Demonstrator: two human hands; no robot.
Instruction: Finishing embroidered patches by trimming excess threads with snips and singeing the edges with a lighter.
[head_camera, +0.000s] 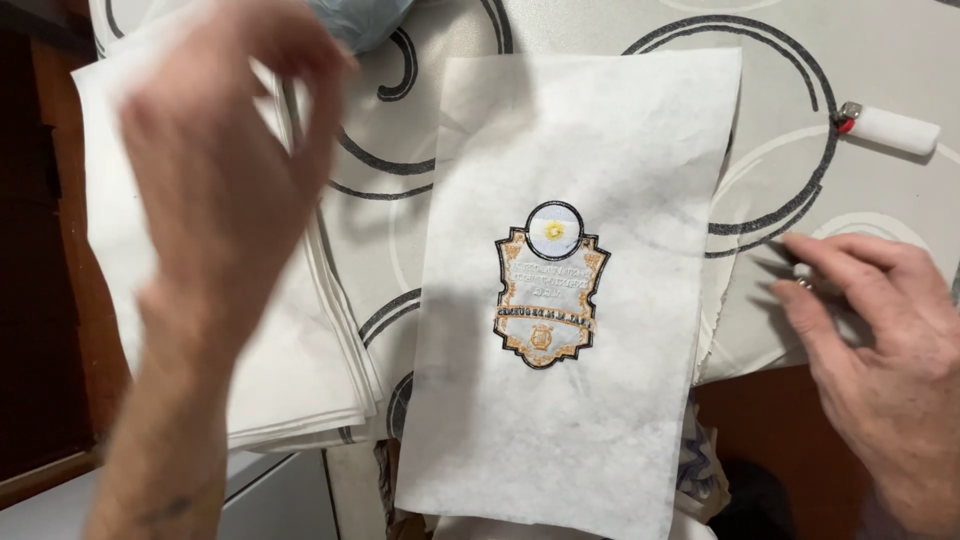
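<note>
A shield-shaped gold-and-black badge (550, 285) was stitched at the centre of a white sheet (570, 400). Left of it, the left hand (215, 190) was raised, open and empty. Right of it, the right hand (880, 330) possibly pinched small scissors (790, 275).

one label shows: an embroidered badge (549, 285) stitched near the middle of a white sheet of backing fabric (570, 420) that lies on the worktop (880, 60). the badge is shield-shaped, taller than wide, with a black outline and a scrolled gold border around a pale, whitish field. a round emblem caps its top, white and light blue with a small yellow centre. a narrow banner edged in gold crosses its lower part, with a small gold motif under it. there are no packages, signs or screens.
</note>
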